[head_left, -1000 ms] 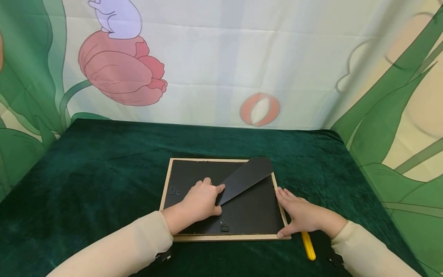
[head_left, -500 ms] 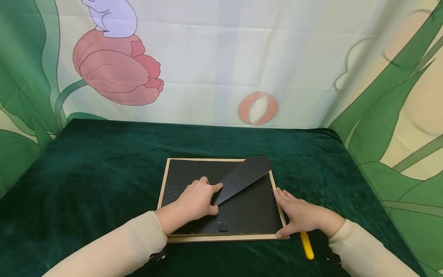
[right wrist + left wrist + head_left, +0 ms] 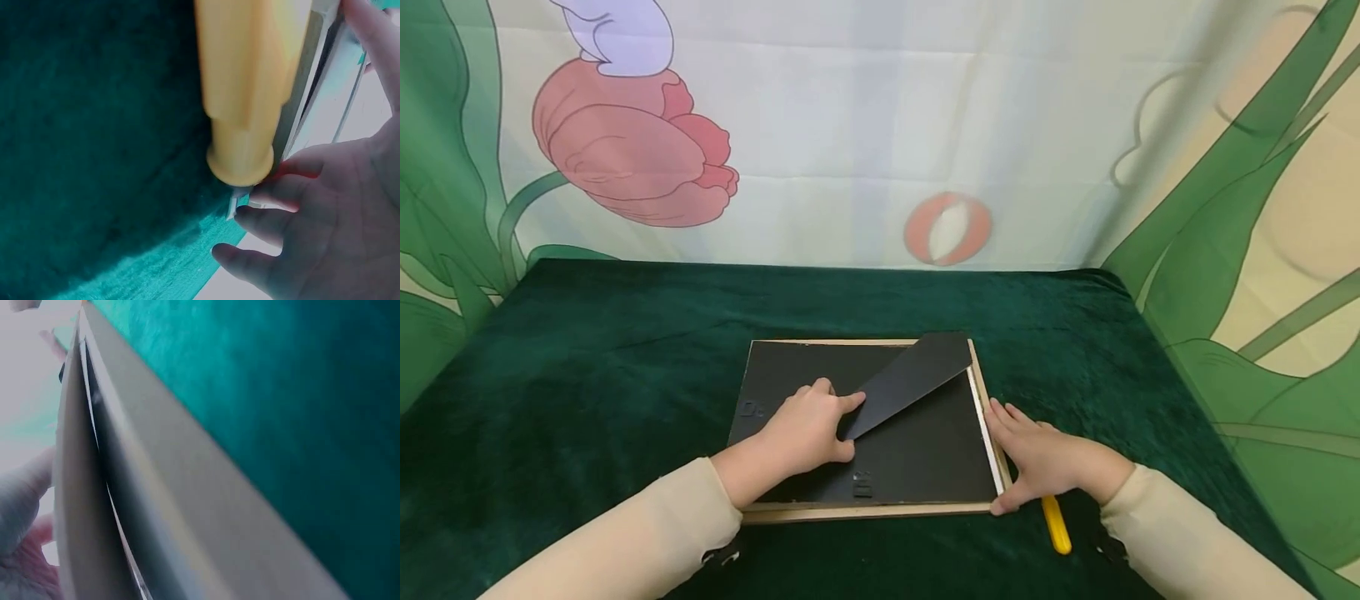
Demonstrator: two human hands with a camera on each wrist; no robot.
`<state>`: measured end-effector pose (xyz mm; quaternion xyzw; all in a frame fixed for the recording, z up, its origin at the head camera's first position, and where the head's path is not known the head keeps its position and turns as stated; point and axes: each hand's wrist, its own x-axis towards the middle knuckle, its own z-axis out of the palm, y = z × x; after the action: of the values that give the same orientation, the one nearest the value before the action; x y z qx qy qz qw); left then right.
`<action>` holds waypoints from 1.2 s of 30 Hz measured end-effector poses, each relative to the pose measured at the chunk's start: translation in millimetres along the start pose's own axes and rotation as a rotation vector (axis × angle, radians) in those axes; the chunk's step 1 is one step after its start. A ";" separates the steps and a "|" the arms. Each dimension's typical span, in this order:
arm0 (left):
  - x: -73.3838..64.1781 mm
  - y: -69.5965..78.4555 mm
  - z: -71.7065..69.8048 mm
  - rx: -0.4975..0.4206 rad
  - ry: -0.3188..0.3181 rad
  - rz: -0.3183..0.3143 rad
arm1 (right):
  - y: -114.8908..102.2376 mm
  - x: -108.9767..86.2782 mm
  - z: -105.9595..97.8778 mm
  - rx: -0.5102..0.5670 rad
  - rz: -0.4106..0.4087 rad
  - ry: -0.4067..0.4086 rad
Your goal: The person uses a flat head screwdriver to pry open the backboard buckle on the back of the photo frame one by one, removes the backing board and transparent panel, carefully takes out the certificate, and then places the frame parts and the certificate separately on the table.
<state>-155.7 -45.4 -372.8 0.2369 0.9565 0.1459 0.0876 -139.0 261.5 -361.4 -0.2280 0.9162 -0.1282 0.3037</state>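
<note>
A picture frame lies face down, its pale wooden rim (image 3: 880, 512) around a black backing board (image 3: 925, 450). Across the board slants a black easel stand (image 3: 917, 379). My left hand (image 3: 805, 425) grips the stand's narrow end, thumb on one side and forefinger on the other. A white strip (image 3: 983, 425) shows between the board's right edge and the rim. My right hand (image 3: 1048, 454) presses the frame's right side with straight fingers, thumb at the near corner. In the left wrist view, a dark gap runs between the board's edge (image 3: 78, 506) and the rim (image 3: 200, 506).
A yellow-handled tool (image 3: 1056, 525) with a thin metal shaft lies beside the frame, partly under my right hand; the right wrist view shows its handle (image 3: 250, 75) close up. Dark green velvet cloth (image 3: 587, 375) covers the table. A printed curtain (image 3: 820, 167) hangs behind.
The backing board has slid left with the stand and my left hand, exposing the white strip along the right side. My right hand keeps its place on the rim. The head view has shifted slightly.
</note>
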 end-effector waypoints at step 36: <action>-28.5 -40.7 -17.0 -0.038 -0.037 0.001 | -1.4 4.6 4.6 0.075 0.025 -0.005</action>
<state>-152.3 -97.4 -367.0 0.2383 0.9517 0.1596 0.1099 -138.9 257.6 -366.7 -0.2052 0.9127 -0.1582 0.3160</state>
